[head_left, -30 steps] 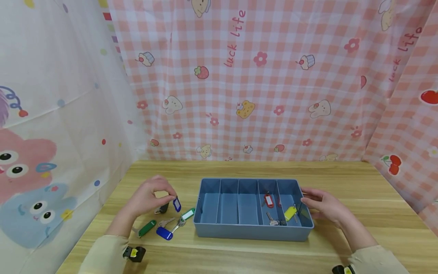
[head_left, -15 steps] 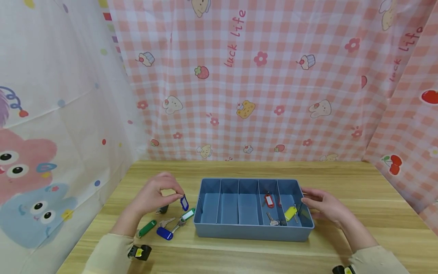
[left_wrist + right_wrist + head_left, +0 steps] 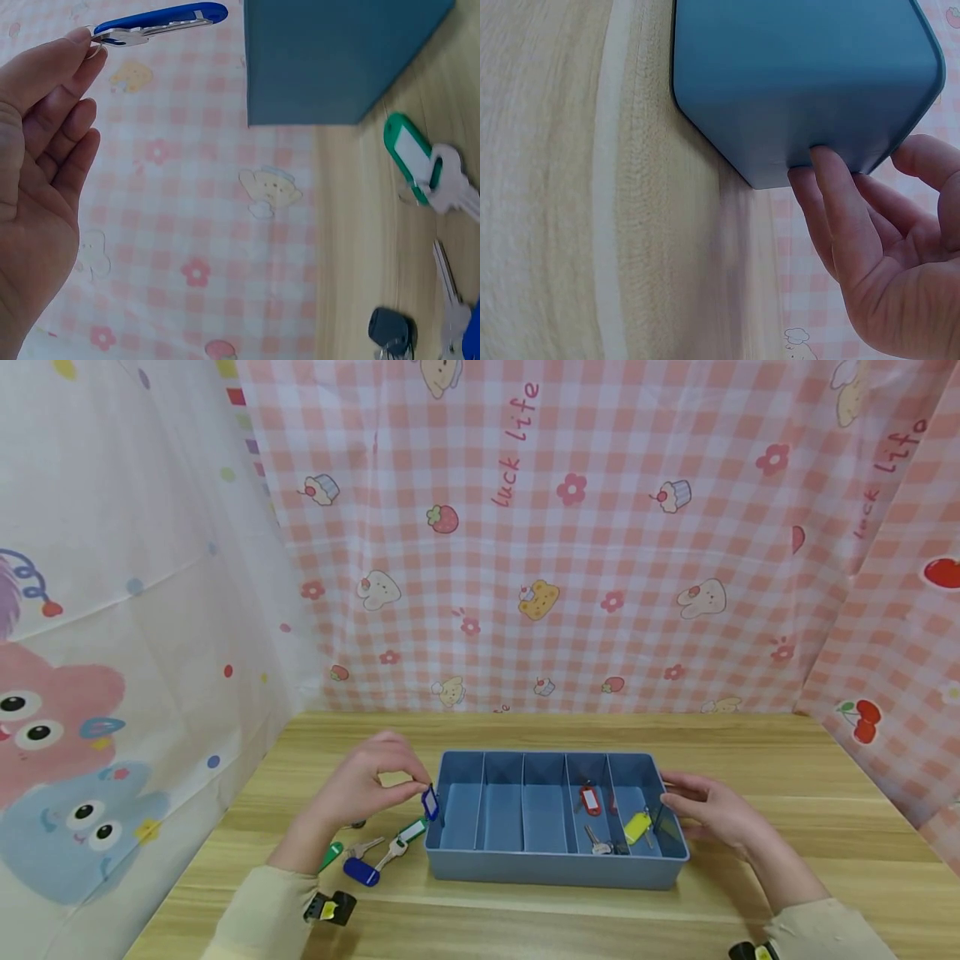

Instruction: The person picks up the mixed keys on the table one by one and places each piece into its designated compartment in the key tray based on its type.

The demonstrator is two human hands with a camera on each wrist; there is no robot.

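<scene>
My left hand pinches the metal ring of a key with a blue key tag. In the left wrist view the tag and its silver key stick out from the fingertips, beside the box. The blue-grey divided box has several compartments. My right hand holds its right end, fingertips against the outer wall and thumb at the rim, as the right wrist view shows. A red key tag lies in the fourth compartment with a key; a yellow key tag is in the rightmost.
Left of the box, on the wooden table, lie a green-tagged key, a blue key tag, another green tag and a black-headed key. A checked cloth hangs behind.
My left hand has moved right with the blue-tagged key, from above the loose keys to the box's left rim. The right hand and the box have stayed in place.
</scene>
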